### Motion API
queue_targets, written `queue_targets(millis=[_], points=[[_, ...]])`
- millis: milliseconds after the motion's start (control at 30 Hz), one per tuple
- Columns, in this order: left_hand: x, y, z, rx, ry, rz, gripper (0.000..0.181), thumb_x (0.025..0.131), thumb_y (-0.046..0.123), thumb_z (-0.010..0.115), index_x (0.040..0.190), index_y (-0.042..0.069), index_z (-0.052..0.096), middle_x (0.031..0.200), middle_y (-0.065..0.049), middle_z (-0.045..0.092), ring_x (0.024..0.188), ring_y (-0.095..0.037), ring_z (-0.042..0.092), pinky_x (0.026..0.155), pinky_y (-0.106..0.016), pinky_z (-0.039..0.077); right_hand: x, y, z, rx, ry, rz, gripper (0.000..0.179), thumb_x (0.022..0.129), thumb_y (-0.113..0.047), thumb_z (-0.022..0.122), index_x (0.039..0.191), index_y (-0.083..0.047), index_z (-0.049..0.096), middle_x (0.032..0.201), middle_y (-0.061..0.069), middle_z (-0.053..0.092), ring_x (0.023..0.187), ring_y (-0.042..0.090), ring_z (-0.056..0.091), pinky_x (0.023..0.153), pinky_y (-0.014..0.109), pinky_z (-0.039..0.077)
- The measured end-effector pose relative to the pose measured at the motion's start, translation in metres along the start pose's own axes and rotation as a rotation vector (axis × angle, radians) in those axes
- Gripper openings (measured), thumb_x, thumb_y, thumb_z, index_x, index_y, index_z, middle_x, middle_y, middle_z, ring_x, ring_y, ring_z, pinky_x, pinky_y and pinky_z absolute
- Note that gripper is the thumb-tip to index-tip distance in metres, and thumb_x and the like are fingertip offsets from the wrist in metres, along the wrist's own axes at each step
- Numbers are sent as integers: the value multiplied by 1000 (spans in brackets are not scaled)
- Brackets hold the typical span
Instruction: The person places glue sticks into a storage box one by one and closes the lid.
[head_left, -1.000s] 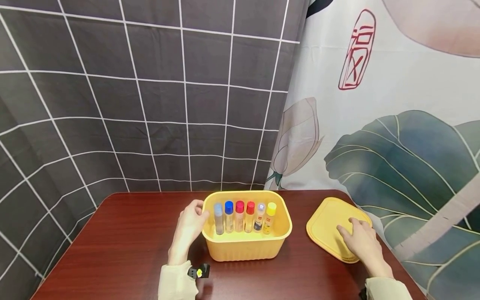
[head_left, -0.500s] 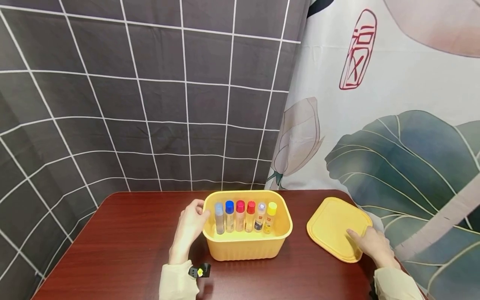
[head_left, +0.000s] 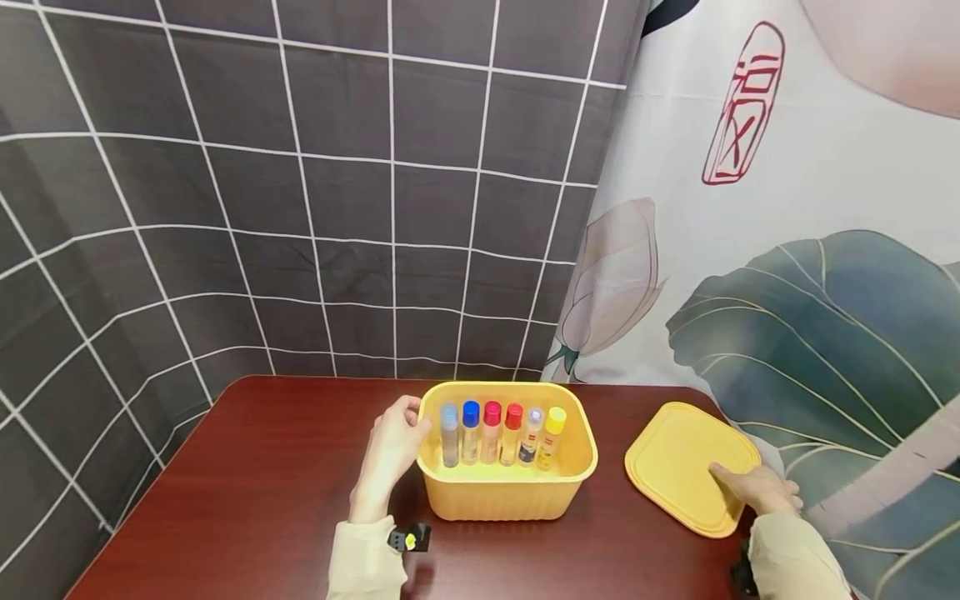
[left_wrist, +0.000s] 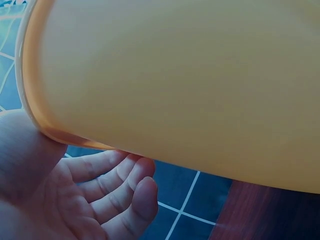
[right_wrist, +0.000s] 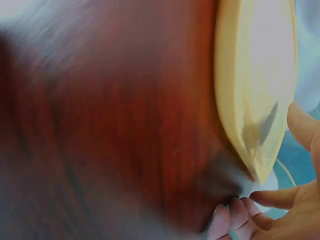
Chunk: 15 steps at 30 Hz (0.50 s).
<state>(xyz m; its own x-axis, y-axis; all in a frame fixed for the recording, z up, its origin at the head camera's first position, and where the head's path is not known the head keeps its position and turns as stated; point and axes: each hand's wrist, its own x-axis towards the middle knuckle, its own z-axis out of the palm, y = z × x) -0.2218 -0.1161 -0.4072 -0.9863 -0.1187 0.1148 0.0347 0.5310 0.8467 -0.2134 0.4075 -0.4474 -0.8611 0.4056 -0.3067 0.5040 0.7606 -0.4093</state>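
A yellow plastic storage box (head_left: 506, 500) stands uncovered on the table. Inside it several small clear tubes (head_left: 491, 437) with coloured caps stand upright in a row. My left hand (head_left: 393, 442) grips the box's left end, thumb over the rim; in the left wrist view the fingers (left_wrist: 117, 197) curl beneath the rim. To the right lies a flat yellow lid (head_left: 678, 462). At its right corner is my right hand (head_left: 768, 490), thumb over the top. The right wrist view shows the other fingers (right_wrist: 239, 215) bent around below the lid's corner.
The dark red wooden table (head_left: 247, 492) ends at a grey gridded curtain (head_left: 330, 208) behind. A white curtain with a leaf print (head_left: 810, 325) hangs close beyond the lid, on the right. Bare tabletop separates box and lid.
My right hand has moved right, from over the lid to its right corner, with the thumb now on its edge. The left hand keeps its hold on the box. The head view has shifted slightly.
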Motion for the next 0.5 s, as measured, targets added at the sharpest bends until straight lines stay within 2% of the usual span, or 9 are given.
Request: queue_targets(millis=[100,300,500], points=[[0,0,1,-1,4,2,26,88,14,63,112,5,64,79,-5,57,68,-19,55,64,-31,51,2,-4,0,45,-24,56,101,85,-61,59,120,29,26,107,49,25,106,66,22,90,68,30],[-2,3,3,-17,-6,-10,26,89,13,65,113,4,63,80,-6,57,68,-20,55,63,-30,53,4,-13,3,-37,-9,117,106,79,-64,65,113,31,32,100,46,36,100,56,35,85,59,39],[-2,3,3,-12,4,1,25,88,13,65,112,4,63,79,-6,57,68,-19,54,61,-30,51,0,-23,2,-82,-14,129,104,81,-59,66,121,30,30,117,47,38,109,59,40,94,60,41]])
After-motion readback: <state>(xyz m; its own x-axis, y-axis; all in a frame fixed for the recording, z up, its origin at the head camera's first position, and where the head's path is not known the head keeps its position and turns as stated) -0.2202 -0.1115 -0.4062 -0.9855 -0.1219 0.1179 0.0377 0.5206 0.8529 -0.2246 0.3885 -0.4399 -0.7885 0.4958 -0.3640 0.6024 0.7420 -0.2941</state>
